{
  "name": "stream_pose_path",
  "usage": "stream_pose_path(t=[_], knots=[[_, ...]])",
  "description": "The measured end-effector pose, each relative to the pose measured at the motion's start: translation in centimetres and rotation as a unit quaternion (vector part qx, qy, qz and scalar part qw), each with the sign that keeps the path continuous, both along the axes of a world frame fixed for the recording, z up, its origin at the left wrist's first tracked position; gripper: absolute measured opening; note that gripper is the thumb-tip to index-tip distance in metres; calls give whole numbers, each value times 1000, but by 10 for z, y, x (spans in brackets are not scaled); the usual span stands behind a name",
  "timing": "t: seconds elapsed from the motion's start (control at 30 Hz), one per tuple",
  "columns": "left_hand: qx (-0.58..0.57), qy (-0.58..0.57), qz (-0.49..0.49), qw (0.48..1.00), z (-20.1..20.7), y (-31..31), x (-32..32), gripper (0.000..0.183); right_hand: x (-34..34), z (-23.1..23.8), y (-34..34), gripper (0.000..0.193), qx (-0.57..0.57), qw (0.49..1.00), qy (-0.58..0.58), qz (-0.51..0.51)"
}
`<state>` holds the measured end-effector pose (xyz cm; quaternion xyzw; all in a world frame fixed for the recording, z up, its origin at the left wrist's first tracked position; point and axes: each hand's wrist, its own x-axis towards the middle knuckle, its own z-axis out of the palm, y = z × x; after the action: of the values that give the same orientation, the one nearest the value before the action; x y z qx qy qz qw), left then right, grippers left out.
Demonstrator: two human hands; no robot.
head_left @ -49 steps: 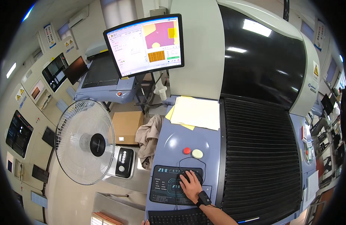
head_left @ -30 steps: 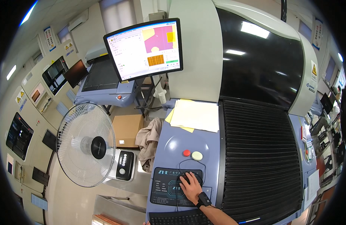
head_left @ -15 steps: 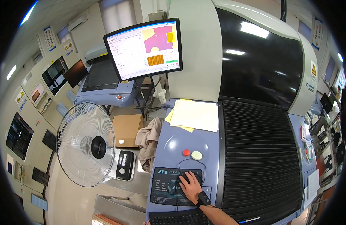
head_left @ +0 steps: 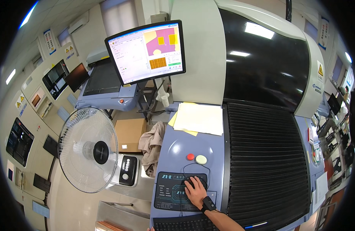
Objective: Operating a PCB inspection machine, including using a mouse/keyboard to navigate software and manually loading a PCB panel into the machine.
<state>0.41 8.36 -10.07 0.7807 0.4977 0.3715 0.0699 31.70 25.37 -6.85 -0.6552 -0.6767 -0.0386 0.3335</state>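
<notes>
Computer mouse [head_left: 189,179] sat beneath our right hand [head_left: 195,191], whose fingers curved over it in a loose grasp, a black wristband [head_left: 209,203] just behind. Both rested on a black printed mouse pad [head_left: 167,192], with a black keyboard [head_left: 185,223] nearer to us than that hand. Only fingertips of our left hand [head_left: 151,229] showed, left of the keyboard; we could not tell their grip. Beyond our right hand were a red push button [head_left: 190,156], a pale one [head_left: 201,159] and paper sheets [head_left: 198,118]; ribbed black bellows [head_left: 266,161] lay to its right, and a lit monitor [head_left: 144,52] stood far ahead, leftward.
</notes>
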Motion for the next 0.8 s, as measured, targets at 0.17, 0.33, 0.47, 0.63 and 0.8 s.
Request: stream_pose_path(t=[0.17, 0.33, 0.47, 0.63, 0.8], knots=[[28, 3, -6, 1000, -11, 0, -5, 55, 0, 0, 0, 34, 5, 1000, 4, -2], [21, 13, -8, 1000, -11, 0, -7, 55, 0, 0, 0, 34, 10, 1000, -1, -6], [5, 5, 2, 1000, -2, 2, -3, 55, 0, -1, 0, 33, 8, 1000, 2, -5], [22, 15, -21, 999, -18, -1, -12, 54, -1, 0, 0, 33, 4, 1000, 7, -2], [29, 13, -24, 999, -19, 0, -11, 53, 0, 0, -1, 34, 1, 1000, 12, 3]])
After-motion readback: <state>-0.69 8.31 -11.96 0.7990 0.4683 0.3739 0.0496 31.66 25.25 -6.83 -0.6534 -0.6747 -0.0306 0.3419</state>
